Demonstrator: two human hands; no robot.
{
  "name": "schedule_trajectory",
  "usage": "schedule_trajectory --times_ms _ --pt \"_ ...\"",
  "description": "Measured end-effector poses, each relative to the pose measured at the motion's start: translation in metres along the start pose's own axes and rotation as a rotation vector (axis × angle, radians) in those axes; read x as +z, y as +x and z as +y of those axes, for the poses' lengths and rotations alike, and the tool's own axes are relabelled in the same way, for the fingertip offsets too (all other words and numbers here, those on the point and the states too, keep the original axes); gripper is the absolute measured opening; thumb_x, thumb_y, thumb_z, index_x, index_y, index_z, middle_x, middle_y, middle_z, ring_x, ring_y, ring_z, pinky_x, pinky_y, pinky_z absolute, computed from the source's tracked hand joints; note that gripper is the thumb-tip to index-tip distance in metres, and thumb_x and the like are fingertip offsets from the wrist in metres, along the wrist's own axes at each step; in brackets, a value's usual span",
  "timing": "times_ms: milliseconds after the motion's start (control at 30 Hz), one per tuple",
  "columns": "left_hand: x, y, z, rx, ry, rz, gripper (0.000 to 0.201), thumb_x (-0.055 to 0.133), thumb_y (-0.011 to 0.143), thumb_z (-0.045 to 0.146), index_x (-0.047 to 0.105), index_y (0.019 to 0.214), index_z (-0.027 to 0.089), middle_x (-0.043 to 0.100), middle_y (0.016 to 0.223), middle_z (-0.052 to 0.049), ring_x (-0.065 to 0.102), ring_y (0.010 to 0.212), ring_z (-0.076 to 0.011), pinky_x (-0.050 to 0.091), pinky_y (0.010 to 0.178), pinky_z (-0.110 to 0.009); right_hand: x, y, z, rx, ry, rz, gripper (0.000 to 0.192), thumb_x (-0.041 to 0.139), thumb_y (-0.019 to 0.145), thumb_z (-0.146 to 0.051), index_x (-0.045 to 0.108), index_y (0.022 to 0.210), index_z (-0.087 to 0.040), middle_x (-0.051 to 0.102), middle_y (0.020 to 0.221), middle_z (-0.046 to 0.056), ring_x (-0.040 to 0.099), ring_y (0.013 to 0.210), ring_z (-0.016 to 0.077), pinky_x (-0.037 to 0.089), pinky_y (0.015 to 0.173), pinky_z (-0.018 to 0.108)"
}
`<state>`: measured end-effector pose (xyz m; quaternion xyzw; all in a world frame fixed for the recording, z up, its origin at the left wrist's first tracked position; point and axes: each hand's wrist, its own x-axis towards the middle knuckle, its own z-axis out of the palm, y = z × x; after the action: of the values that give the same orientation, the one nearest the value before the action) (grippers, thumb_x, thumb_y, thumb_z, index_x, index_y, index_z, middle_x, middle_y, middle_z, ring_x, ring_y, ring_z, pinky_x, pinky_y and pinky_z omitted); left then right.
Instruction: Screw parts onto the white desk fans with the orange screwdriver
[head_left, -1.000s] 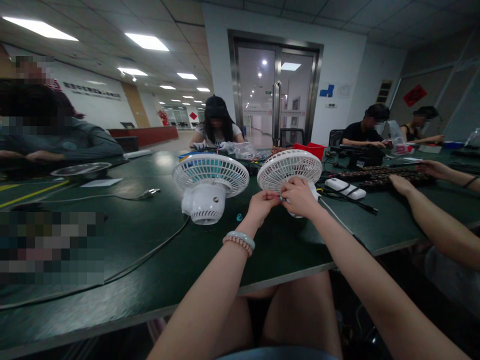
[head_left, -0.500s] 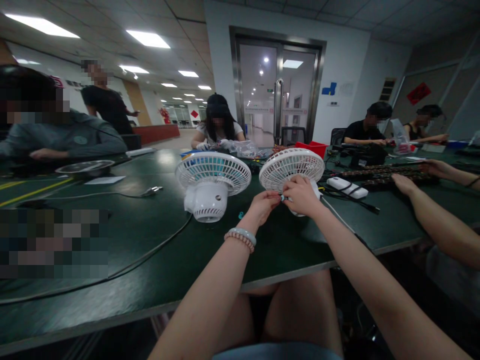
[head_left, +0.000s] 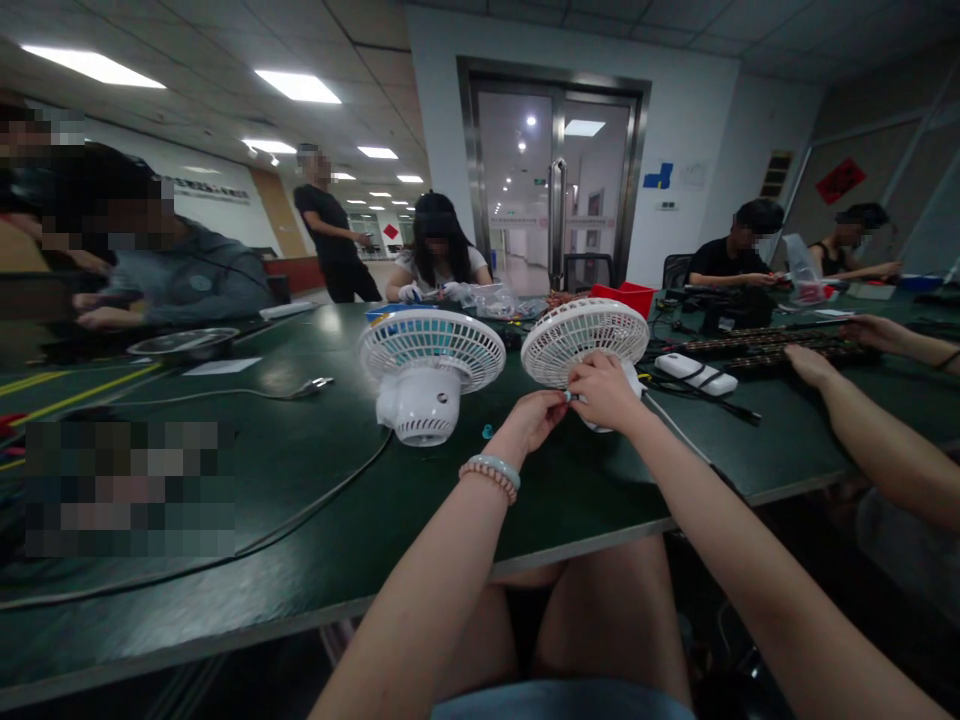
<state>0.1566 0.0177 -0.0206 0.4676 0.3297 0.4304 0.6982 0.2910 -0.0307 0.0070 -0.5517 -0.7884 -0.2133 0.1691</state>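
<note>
The dark green table (head_left: 300,470) carried two white fans; the left fan (head_left: 430,372) stood untouched, the right fan (head_left: 583,342) sat near the front edge; the right hand (head_left: 604,392) gripped its rear housing; the left hand (head_left: 536,418) pinched narrowly at a small blue part (head_left: 568,396), barely discernible. Best practice: brace the housing firmly, keeping fingertip movements short and square.

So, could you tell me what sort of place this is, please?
Probably an office-like workroom for shared bench work: several people sit around one long dark table, white desk fans stand on it, and glass double doors open onto a lit corridor.
</note>
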Motion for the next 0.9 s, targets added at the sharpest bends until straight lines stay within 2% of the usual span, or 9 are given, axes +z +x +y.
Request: schedule_trajectory --times_ms 100,167,267,333,400,467,600,767,900 --pt "0.000 -0.003 -0.001 0.124 0.285 0.071 0.006 0.054 0.071 0.008 0.057 0.069 0.013 0.059 0.068 -0.003 0.055 0.063 -0.0091 0.048 0.068 -0.025 0.000 0.000 0.000 -0.003 -0.007 -0.002 0.019 0.054 0.077 -0.030 0.070 0.082 -0.021 0.062 0.102 0.006 0.037 0.103 0.0269 0.026 0.084 0.042" --pt "-0.001 -0.010 0.002 0.304 0.657 0.152 0.003 0.055 0.073 0.015 0.057 0.075 0.014 0.061 0.074 -0.005 0.057 0.071 -0.0136 0.047 0.074 -0.030 0.000 0.000 -0.001 -0.006 -0.009 0.002 0.019 0.055 0.077 -0.030 0.070 0.082 -0.021 0.062 0.101 0.006 0.037 0.103 0.0270 0.026 0.084 0.042" --pt "-0.004 -0.028 0.010 0.613 1.270 0.231 0.017 0.050 0.079 0.023 0.057 0.093 0.016 0.060 0.094 -0.011 0.055 0.092 -0.0205 0.043 0.085 -0.035 0.000 0.000 -0.001 -0.007 -0.007 0.013 0.018 0.055 0.077 -0.031 0.070 0.082 -0.021 0.062 0.101 0.005 0.037 0.103 0.0266 0.026 0.084 0.041" --pt "-0.008 -0.040 0.016 0.585 1.597 0.325 0.022 0.048 0.080 0.025 0.056 0.097 0.015 0.057 0.101 -0.014 0.051 0.101 -0.0248 0.041 0.087 -0.037 0.001 0.001 -0.001 -0.007 -0.006 0.020 0.018 0.056 0.077 -0.032 0.070 0.081 -0.021 0.062 0.101 0.005 0.038 0.102 0.0262 0.027 0.083 0.041" --pt "-0.013 -0.047 0.020 0.434 1.804 0.428 0.027 0.050 0.078 0.022 0.055 0.102 0.013 0.055 0.105 -0.015 0.050 0.104 -0.0279 0.044 0.083 -0.038 0.002 0.001 -0.001 -0.008 -0.004 0.026 0.019 0.055 0.077 -0.033 0.070 0.081 -0.021 0.062 0.100 0.004 0.038 0.101 0.0258 0.027 0.082 0.040" --pt "-0.018 -0.048 0.022 0.293 1.904 0.435 0.030 0.049 0.076 0.019 0.054 0.104 0.012 0.055 0.105 -0.017 0.053 0.101 -0.0293 0.047 0.077 -0.037 0.002 0.002 -0.001 -0.009 -0.002 0.030 0.019 0.055 0.077 -0.033 0.070 0.080 -0.021 0.063 0.100 0.004 0.039 0.101 0.0255 0.027 0.081 0.040" --pt "-0.025 -0.045 0.023 0.134 1.913 0.301 0.029 0.045 0.077 0.015 0.055 0.104 0.011 0.059 0.101 -0.018 0.061 0.092 -0.0281 0.049 0.073 -0.038 0.003 0.002 -0.001 -0.010 -0.002 0.035 0.019 0.055 0.078 -0.033 0.070 0.080 -0.021 0.063 0.101 0.004 0.039 0.101 0.0253 0.027 0.082 0.040" --pt "-0.024 -0.046 0.026 0.102 1.889 0.257 0.026 0.044 0.075 0.009 0.060 0.096 0.010 0.063 0.098 -0.020 0.063 0.092 -0.0293 0.050 0.073 -0.038 0.005 0.002 -0.002 -0.008 0.003 0.043 0.020 0.053 0.079 -0.033 0.070 0.080 -0.022 0.063 0.100 0.004 0.039 0.100 0.0251 0.027 0.082 0.040" --pt "-0.031 -0.048 0.034 0.124 1.844 0.165 0.021 0.048 0.075 0.014 0.063 0.090 0.010 0.065 0.095 -0.020 0.064 0.091 -0.0283 0.050 0.074 -0.036 0.004 0.002 -0.002 -0.013 0.004 0.051 0.021 0.053 0.079 -0.034 0.070 0.080 -0.022 0.063 0.100 0.004 0.039 0.100 0.0250 0.027 0.081 0.040"
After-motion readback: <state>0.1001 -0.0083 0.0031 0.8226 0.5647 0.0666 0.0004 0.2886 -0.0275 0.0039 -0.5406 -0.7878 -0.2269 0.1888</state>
